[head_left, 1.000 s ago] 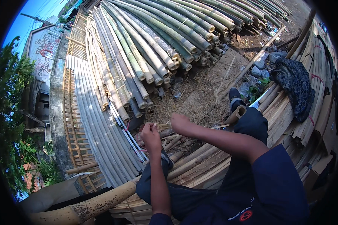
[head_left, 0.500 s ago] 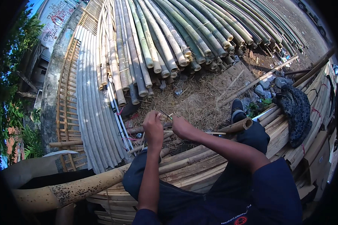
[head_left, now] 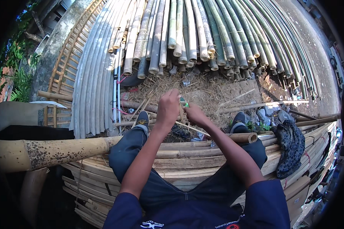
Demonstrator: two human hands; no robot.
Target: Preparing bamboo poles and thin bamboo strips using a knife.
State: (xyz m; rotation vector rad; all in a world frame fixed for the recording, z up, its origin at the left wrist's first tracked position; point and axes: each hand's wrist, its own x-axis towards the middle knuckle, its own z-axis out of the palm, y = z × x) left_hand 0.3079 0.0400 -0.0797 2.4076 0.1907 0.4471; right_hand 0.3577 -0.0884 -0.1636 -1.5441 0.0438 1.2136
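My left hand (head_left: 169,108) is raised between my knees, its fingers closed on a thin pale bamboo strip (head_left: 181,113) that hangs beside the palm. Close by on the right, my right hand (head_left: 195,115) is closed round a small green-handled tool (head_left: 186,104). Its dark end points toward the left fingertips; I cannot make out its exact shape. Another long narrow bamboo strip (head_left: 192,128) slants below the hands and passes under my right forearm.
Stacked bamboo poles (head_left: 202,34) lie ahead, cut ends facing me. Corrugated sheets (head_left: 91,84) and a bamboo lattice (head_left: 67,57) lie left. A thick spotted pole (head_left: 65,152) reaches my left knee. Split bamboo (head_left: 195,162) lies under my legs; a dark cloth (head_left: 290,147) hangs right.
My view has swung, so the pole stack sits higher and upright, and both shoes show. The hands stay close together; the left hand has turned, with the strip now hanging down.
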